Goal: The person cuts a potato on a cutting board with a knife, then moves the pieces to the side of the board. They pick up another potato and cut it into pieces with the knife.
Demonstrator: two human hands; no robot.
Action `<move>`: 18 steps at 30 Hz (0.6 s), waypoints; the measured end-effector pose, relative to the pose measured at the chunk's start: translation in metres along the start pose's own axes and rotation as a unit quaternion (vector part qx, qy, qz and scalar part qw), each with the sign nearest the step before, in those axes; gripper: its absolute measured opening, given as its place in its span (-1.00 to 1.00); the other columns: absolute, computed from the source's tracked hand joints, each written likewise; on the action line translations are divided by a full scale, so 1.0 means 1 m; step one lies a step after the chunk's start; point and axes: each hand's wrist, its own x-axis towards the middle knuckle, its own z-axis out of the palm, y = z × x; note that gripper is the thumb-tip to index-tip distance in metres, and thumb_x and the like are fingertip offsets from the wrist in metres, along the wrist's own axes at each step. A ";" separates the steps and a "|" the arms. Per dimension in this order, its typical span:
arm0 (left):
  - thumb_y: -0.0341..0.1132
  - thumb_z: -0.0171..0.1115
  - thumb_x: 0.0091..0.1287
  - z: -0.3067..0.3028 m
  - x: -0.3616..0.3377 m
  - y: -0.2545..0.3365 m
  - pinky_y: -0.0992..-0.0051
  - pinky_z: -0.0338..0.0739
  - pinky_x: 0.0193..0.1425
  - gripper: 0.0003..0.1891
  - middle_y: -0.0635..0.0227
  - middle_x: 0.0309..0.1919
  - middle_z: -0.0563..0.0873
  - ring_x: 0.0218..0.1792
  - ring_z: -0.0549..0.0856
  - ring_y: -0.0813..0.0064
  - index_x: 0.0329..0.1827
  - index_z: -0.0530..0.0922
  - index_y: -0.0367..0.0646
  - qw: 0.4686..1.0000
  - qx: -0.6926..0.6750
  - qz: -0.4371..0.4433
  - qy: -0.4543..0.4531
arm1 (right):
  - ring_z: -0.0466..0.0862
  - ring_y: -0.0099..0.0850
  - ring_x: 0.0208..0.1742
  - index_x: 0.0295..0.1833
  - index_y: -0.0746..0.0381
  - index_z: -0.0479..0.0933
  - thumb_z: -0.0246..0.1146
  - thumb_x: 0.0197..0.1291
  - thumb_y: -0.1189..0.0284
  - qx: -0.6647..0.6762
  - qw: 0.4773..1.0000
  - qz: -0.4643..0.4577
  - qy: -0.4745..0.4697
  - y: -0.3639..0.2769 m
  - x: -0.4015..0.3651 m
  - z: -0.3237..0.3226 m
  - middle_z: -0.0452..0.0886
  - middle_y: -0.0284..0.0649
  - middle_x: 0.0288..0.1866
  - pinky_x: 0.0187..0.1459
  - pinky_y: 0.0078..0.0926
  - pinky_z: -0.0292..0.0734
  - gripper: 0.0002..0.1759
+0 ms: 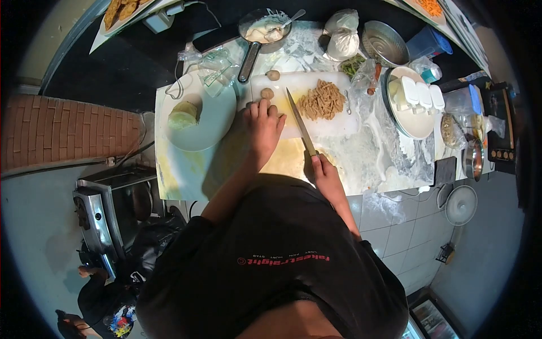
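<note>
My right hand [324,169] is closed round the handle of a long kitchen knife [301,120], whose blade slants across the white cutting board [341,127] with its tip pointing away from me. My left hand [264,124] reaches over the board's left side, fingers stretched forward and a little apart. Right at its fingertips sits a brown meatball [267,94], and a second meatball [273,74] lies just beyond. To the right of the blade is a heap of brown sliced strips [323,100].
Left of the board stands a large plate [212,130] holding a cabbage piece [183,115]. A pan [249,61] of white batter, flour bags [342,42], a metal bowl [386,44] and a plate [415,131] with white-lidded containers [422,95] line the back and right. A person [101,299] is at lower left.
</note>
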 end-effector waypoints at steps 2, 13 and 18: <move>-0.23 0.49 0.17 0.002 -0.001 -0.002 0.18 0.36 0.16 -0.78 0.33 0.01 0.57 0.08 0.52 0.24 -0.21 0.68 -0.09 1.000 -0.003 0.002 0.008 | 0.63 0.16 -0.33 0.07 0.34 0.52 -0.01 0.59 0.02 -0.002 1.000 0.006 0.007 0.002 0.000 0.000 0.58 0.17 -0.45 -0.23 -0.10 0.47 -0.47; -0.23 0.53 0.12 0.003 -0.007 -0.002 0.17 0.34 0.22 -0.72 0.34 0.02 0.57 0.10 0.52 0.24 -0.15 0.68 -0.08 0.998 -0.025 -0.008 0.049 | 0.63 0.14 -0.36 0.07 0.37 0.51 0.00 0.59 0.03 -0.001 1.000 -0.005 0.006 0.001 -0.002 -0.002 0.58 0.15 -0.47 -0.26 -0.11 0.47 -0.45; -0.15 0.50 0.15 0.002 -0.006 -0.006 0.12 0.34 0.21 -0.69 0.31 0.05 0.57 0.10 0.50 0.25 -0.17 0.67 -0.12 0.999 -0.007 0.013 0.036 | 0.64 0.08 -0.38 0.11 0.39 0.51 0.01 0.59 0.02 -0.001 1.000 -0.014 0.006 0.001 -0.001 -0.001 0.57 0.14 -0.49 -0.26 -0.12 0.47 -0.43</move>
